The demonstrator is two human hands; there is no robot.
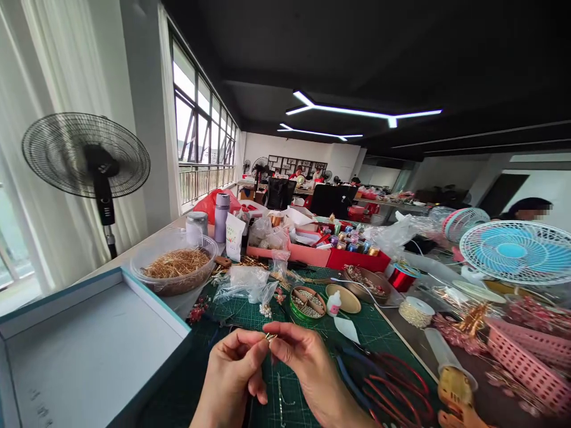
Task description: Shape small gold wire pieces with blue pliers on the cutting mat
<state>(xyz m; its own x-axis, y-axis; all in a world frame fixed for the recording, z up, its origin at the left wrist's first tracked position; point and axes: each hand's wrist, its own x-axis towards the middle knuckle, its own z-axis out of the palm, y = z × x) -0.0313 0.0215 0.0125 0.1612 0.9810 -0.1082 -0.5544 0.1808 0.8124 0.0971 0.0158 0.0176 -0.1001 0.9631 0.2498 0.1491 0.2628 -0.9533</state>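
My left hand and my right hand meet over a green cutting mat. Both pinch a small shiny metal piece between thumb and fingertips; its exact kind is too small to make out. Below the fingers a thin silvery chain or wire strand runs down against the mat; whether it joins the piece I cannot tell. Just beyond the hands are a pearl bead cluster and a round divided box of beads. Pliers with blue handles lie right of my right hand.
At left stands an open shallow box, behind it a plastic bowl of gold wire pieces. A small glue bottle, red-handled tools, a pink basket and a blue fan are on the right. People sit farther back.
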